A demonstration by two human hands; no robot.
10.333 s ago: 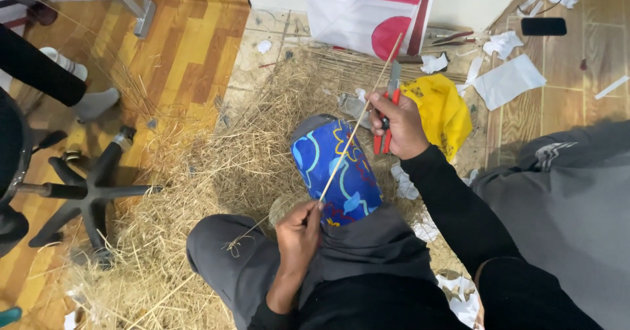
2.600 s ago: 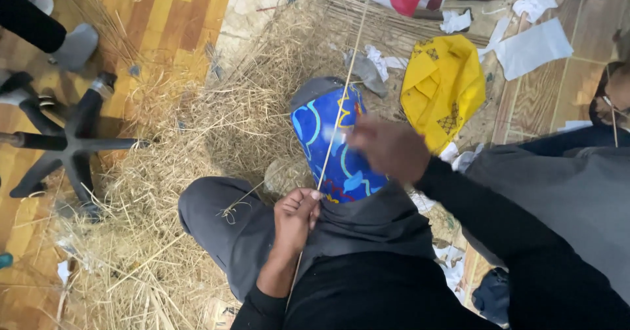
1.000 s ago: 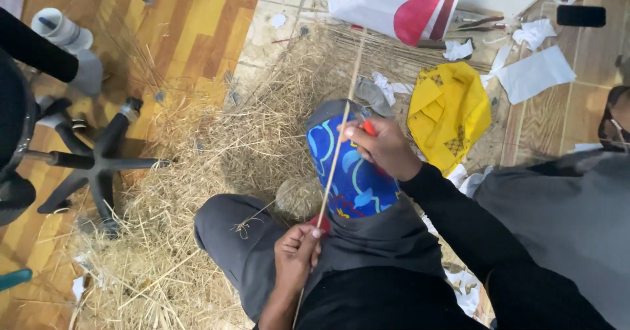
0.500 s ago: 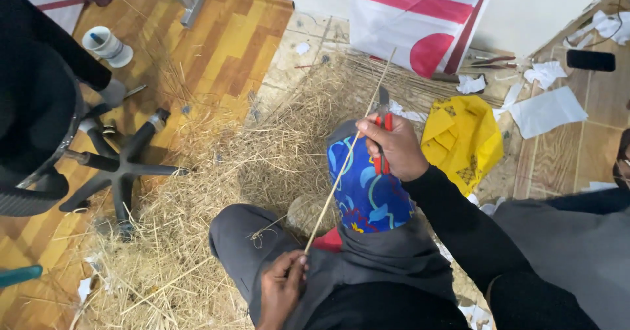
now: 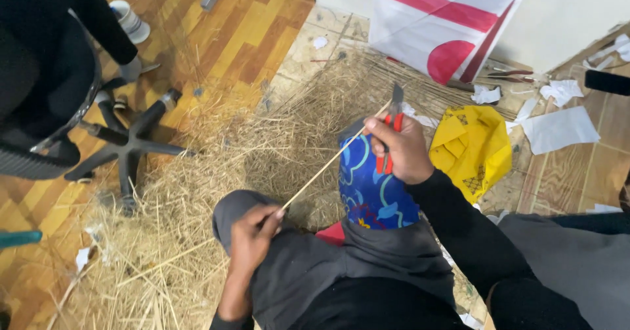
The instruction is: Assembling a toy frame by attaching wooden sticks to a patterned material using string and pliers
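Note:
My left hand (image 5: 254,233) pinches the near end of a thin pale bamboo stick (image 5: 328,163) just above my grey-trousered knee. The stick runs up and to the right to my right hand (image 5: 401,149). That hand grips a red-handled utility knife (image 5: 390,133), blade pointing up, with its thumb pressed on the stick's far end. Beneath the right hand lies a blue patterned cloth (image 5: 374,189) over my other knee. Both forearms are in black sleeves.
Straw and thin shavings (image 5: 197,172) cover the floor around my legs. A yellow bag (image 5: 472,149) lies to the right, a red-and-white kite (image 5: 453,25) leans on the wall, paper scraps (image 5: 558,126) lie further right. An office chair base (image 5: 128,146) and a person in black stand at left.
The stick now ends at my right thumb instead of reaching far beyond it. My left hand has risen along my knee, and the view has shifted towards the chair.

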